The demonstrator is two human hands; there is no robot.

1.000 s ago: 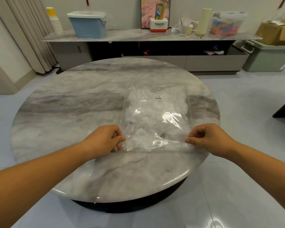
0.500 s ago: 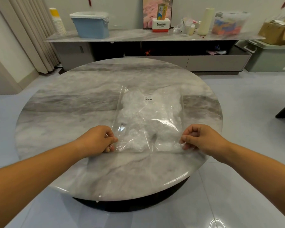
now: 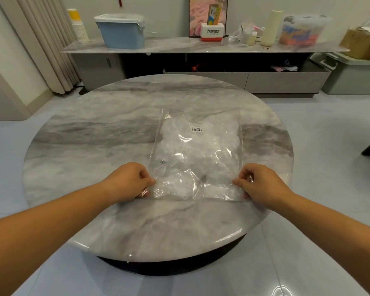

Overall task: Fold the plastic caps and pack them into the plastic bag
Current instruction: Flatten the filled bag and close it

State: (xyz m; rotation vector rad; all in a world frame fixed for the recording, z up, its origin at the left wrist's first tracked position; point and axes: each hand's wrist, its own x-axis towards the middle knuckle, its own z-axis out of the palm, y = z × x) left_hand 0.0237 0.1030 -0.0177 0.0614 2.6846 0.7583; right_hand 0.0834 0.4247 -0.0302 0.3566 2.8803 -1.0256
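Observation:
A clear plastic bag (image 3: 198, 154) lies flat on the round marble table (image 3: 90, 146), right of centre, with a small barcode label near its far end. Crumpled white plastic caps (image 3: 201, 144) fill it and show through the film. My left hand (image 3: 128, 181) pinches the bag's near left corner. My right hand (image 3: 260, 181) pinches the near right corner. Both hands hold the bag's open near edge low over the table.
A long low sideboard (image 3: 201, 48) stands behind the table with a blue lidded bin (image 3: 121, 32), paper cups (image 3: 78, 26), a Panasonic box (image 3: 213, 32) and other clutter. A green storage box (image 3: 355, 75) sits on the floor at right. Curtains (image 3: 43, 39) hang at left.
The bag shifted a little left on the table and back again while both hands kept their pinch on its near corners. The view moved slightly.

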